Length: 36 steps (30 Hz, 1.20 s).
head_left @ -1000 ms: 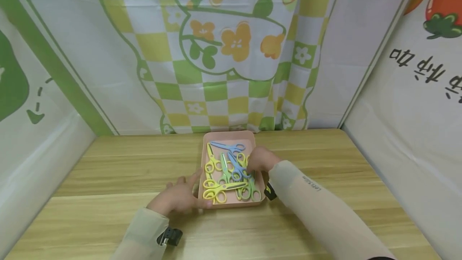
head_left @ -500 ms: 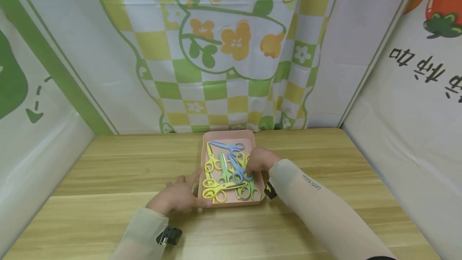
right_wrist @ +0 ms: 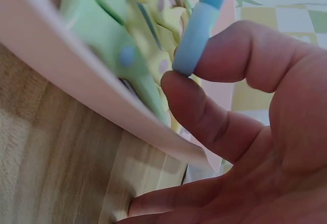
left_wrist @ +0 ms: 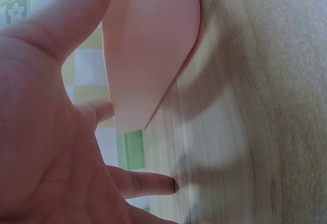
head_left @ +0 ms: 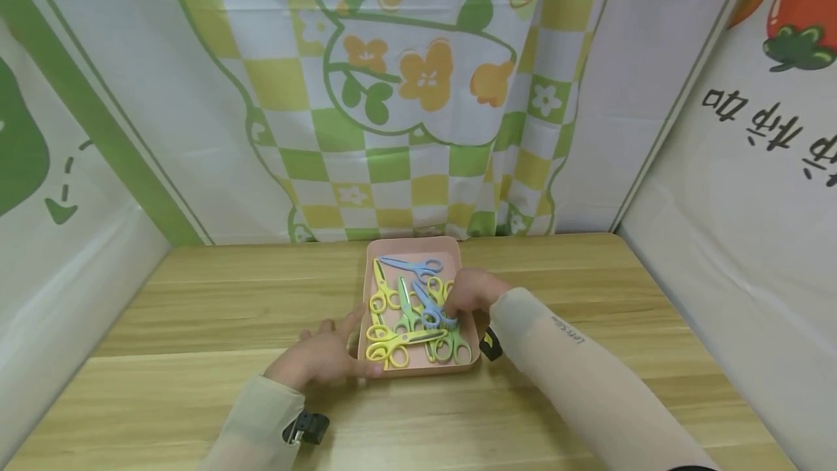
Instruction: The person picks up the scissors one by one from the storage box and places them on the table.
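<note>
A pink tray (head_left: 413, 245) holds several children's scissors in yellow, green and blue, lying across each other. My right hand (head_left: 474, 291) reaches over the tray's right side and pinches the handle of a pair of blue scissors (right_wrist: 191, 40) between thumb and index finger. The other fingers stretch out past the tray wall in the right wrist view. My left hand (head_left: 322, 356) is spread at the tray's near left corner. Its thumb lies at the front rim and its index finger (left_wrist: 104, 111) touches the side wall. The blades of the blue scissors rest among the others.
The tray stands on a wooden table (head_left: 261, 296), close to its back edge. Behind hangs a checked curtain (head_left: 386, 166), with white printed walls on both sides. Another pair of blue scissors (head_left: 410, 264) lies at the tray's far end.
The blue scissors in my right hand have turned slightly, their handle shifting a little to the right. My left hand stays in place on the tray.
</note>
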Each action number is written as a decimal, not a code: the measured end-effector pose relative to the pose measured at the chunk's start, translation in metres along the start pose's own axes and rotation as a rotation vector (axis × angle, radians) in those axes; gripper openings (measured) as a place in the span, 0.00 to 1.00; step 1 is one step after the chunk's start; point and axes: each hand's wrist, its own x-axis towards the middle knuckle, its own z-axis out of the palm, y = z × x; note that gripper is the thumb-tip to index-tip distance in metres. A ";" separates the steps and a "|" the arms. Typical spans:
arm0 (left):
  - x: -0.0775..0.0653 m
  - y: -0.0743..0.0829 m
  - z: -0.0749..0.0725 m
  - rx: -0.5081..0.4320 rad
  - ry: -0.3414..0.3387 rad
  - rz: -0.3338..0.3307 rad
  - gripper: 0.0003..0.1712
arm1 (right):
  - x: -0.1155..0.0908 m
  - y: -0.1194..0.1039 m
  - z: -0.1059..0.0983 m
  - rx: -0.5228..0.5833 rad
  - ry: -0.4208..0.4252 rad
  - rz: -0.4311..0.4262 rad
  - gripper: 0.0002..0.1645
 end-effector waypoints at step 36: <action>-0.001 0.002 0.000 0.018 0.018 -0.011 0.72 | -0.002 0.073 -0.048 0.490 -0.164 -0.006 0.06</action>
